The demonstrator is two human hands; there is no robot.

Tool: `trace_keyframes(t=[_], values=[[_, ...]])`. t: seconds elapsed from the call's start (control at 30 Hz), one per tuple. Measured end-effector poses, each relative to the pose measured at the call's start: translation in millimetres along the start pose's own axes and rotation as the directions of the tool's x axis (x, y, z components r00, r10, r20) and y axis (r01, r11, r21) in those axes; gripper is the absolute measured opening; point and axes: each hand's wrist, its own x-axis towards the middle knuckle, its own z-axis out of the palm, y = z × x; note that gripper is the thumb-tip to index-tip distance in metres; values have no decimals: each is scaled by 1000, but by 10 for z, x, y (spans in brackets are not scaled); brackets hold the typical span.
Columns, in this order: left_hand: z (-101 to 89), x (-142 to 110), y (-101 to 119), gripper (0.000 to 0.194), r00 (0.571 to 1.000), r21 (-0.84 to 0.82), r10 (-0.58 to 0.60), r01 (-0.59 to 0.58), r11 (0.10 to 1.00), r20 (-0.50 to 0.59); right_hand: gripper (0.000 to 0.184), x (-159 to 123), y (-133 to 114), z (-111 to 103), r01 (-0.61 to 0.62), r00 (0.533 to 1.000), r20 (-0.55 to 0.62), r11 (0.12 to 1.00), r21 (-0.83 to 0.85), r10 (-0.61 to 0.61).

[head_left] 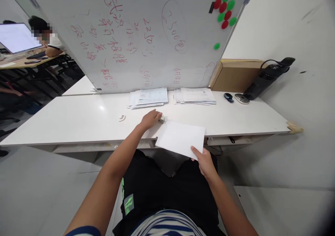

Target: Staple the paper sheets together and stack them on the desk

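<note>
My right hand point(205, 161) pinches the near right corner of white paper sheets point(180, 136), thumb on top. The sheets tilt over the table's front edge. Their far left corner meets a small stapler point(161, 119), mostly covered by my left hand point(151, 119). My left fingers are closed over the stapler on the tabletop. Just behind my left hand lies a stack of printed papers point(149, 97). A second paper stack point(196, 95) sits to its right.
A whiteboard point(131, 37) with red writing and magnets stands behind the white table point(86, 117). A small white ring-like object point(121, 118) lies left. At right are a smartwatch point(228, 97), a mouse point(242, 98), a black bottle point(269, 77) and a cardboard box point(232, 75). Another person point(53, 49) sits far left.
</note>
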Motion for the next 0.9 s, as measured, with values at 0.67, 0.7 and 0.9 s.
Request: trace_keyframes(t=[0.67, 0.7, 0.9], values=[[42, 417, 159, 54, 998, 216, -53, 61, 974, -42, 36, -33, -64, 114, -20, 1000, -5, 998, -57, 20], [88, 481, 161, 55, 998, 207, -62, 68, 976, -31, 36, -34, -70, 118, -21, 1000, -8, 998, -62, 21], [276, 653, 99, 68, 992, 98, -128, 128, 987, -8, 33, -13, -86, 127, -13, 1000, -7, 995, -95, 12]])
